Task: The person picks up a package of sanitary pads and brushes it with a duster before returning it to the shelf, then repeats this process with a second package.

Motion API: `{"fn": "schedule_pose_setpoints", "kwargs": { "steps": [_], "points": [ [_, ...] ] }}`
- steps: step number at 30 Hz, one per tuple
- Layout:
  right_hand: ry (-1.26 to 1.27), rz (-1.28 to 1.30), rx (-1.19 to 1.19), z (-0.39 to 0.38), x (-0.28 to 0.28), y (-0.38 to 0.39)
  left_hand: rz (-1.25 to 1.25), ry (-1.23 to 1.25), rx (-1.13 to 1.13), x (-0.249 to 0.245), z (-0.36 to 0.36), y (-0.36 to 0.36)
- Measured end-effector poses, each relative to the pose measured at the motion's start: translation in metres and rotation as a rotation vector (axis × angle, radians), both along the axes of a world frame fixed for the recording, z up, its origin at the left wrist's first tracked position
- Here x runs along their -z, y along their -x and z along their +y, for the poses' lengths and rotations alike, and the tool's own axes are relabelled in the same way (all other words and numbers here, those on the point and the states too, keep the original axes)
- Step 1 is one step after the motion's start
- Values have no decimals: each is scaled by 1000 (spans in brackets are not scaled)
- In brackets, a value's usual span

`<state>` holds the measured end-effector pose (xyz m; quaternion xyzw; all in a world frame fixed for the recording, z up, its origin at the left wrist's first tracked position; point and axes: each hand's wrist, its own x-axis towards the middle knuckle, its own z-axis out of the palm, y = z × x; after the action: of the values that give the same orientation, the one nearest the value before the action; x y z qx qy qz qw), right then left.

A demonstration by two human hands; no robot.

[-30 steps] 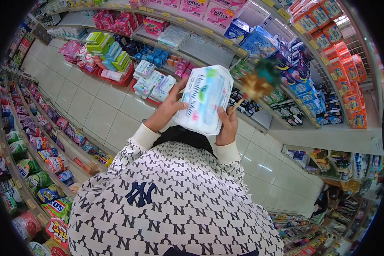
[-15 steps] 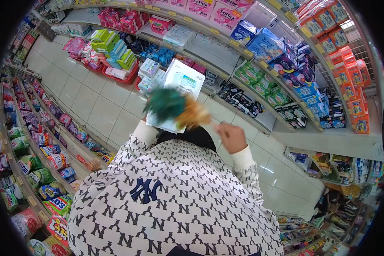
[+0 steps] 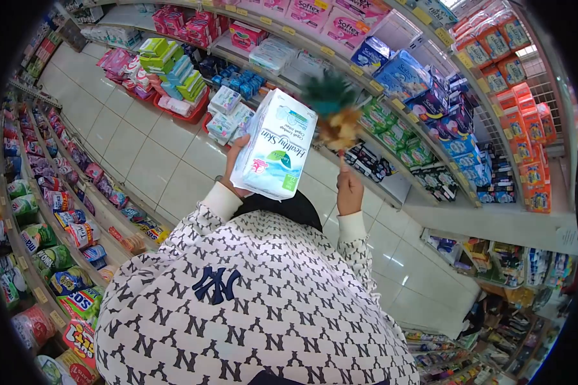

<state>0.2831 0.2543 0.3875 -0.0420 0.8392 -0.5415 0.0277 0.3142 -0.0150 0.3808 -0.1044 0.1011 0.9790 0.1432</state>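
Note:
A white and pale-blue pack of sanitary pads (image 3: 275,144) marked "Healthy Skin" is gripped by my left hand (image 3: 236,163), its printed face turned up. My right hand (image 3: 349,191) is closed round the thin handle of a feather duster (image 3: 337,112), whose green and golden-brown feathers are blurred. The duster is to the right of the pack, apart from it, in front of the lower shelf with green packs (image 3: 395,131). The fingers of my left hand show only in part at the pack's left edge.
Shelves of pink packs (image 3: 347,29), blue packs (image 3: 401,74) and orange packs (image 3: 532,138) curve across the front and right. A red basket (image 3: 189,115) of stacked packs stands on the tiled floor (image 3: 125,138). Another shelf of bagged goods (image 3: 54,260) runs along my left.
The feather duster has swung off the pack's face, up and to the right. My right hand has turned upright. The pack's lower printing, covered before, now shows.

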Motion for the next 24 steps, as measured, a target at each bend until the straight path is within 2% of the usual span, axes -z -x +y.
{"fn": "schedule_pose_setpoints", "kwargs": {
  "steps": [2, 3, 4, 6, 10, 11, 14, 15, 16, 18, 21, 23, 24],
  "points": [
    [307, -176, 46, -5, -1, -2, 166, -89, 61, -35, 11, -2],
    [357, -179, 21, -10, -3, -10, 162, -115, 40, -38, 15, -3],
    [350, -72, -42, -17, -5, -15, 166, -127, 39, -38, 19, -2],
    [321, 138, -172, -25, -7, -26, 161, -135, 44, -37, 21, -4],
    [123, 346, -379, -29, -10, -38, 157, -150, 51, -32, 23, -5],
    [-29, 298, -483, -19, -4, -36, 161, -154, 57, -31, 24, -5],
    [-123, 467, -497, -21, -1, -23, 167, -152, 71, -32, 25, -7],
    [-58, 393, -370, -22, 9, -20, 165, -147, 76, -32, 25, -7],
    [-57, 426, -188, -22, 28, -14, 165, -145, 74, -30, 25, -8],
    [143, 131, 79, -16, 34, 0, 167, -141, 82, -33, 27, -7],
    [65, 311, -14, -3, 36, -13, 181, -144, 85, -34, 26, -7],
    [-153, 497, -250, -12, 11, -23, 192, -132, 92, -34, 25, -8],
    [-150, 561, -466, -4, 5, -24, 192, -134, 100, -35, 26, -9]
  ]
}}
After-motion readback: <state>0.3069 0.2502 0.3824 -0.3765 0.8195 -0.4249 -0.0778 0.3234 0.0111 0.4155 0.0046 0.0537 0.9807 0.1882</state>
